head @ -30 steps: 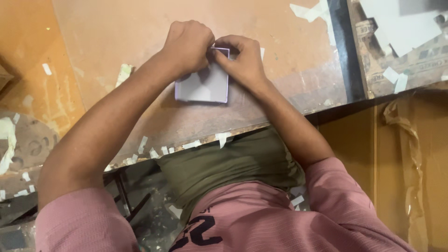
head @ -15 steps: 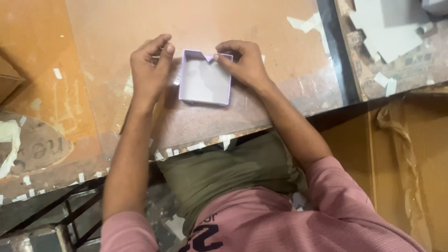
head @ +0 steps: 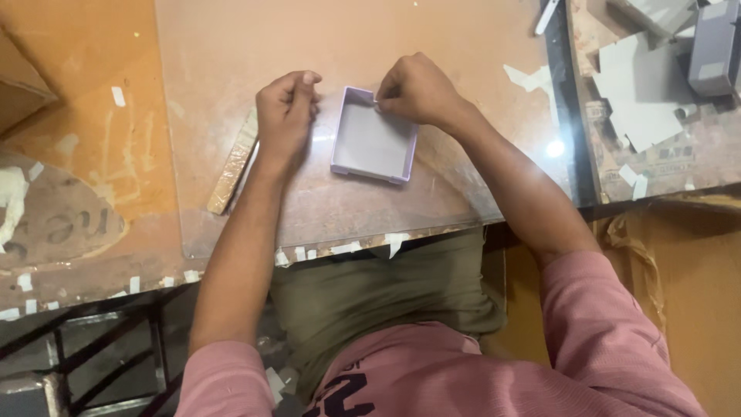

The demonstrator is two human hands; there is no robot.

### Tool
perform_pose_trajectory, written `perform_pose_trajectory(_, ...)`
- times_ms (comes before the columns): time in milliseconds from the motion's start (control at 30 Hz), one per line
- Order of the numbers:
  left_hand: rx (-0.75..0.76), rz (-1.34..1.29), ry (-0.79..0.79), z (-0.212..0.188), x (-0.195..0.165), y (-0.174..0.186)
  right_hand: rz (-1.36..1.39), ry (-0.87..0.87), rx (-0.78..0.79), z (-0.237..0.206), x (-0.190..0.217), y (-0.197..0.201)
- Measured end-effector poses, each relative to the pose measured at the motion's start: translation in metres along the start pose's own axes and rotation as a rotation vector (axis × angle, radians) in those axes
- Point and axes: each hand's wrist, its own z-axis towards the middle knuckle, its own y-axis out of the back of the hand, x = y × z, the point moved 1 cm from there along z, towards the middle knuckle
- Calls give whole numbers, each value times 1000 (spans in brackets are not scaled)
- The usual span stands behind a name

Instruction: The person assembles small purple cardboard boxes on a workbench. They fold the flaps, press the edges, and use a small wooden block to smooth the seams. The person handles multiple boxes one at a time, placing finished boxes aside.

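Saw right hand (head: 417,89) pinched on far rim of lilac box (head: 373,141), frame centre. Left hand (head: 284,112) curled shut, empty, just left, on worktop (head: 463,38).

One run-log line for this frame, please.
left hand: curled, off box | right hand: pinching far rim | lilac box: open, on glass sheet
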Motion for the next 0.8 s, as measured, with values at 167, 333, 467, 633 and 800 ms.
perform_pose_trajectory(167,-15,122,-49,4,-3,3,-5,-28,-23,3,4,-12)
perform_pose_trajectory(333,53,239,-187,2,-13,2,-63,-53,-60,8,10,-16)
perform_pose_trajectory(467,101,205,-208,-4,-20,3,-46,-33,-81,9,11,-15)
perform_pose_trajectory(633,62,-113,-26,-12,-20,8,-40,-117,-132,13,9,-20)
perform_pose_trajectory(800,21,-129,-68,-15,-18,10,-16,-117,-148,16,3,-20)
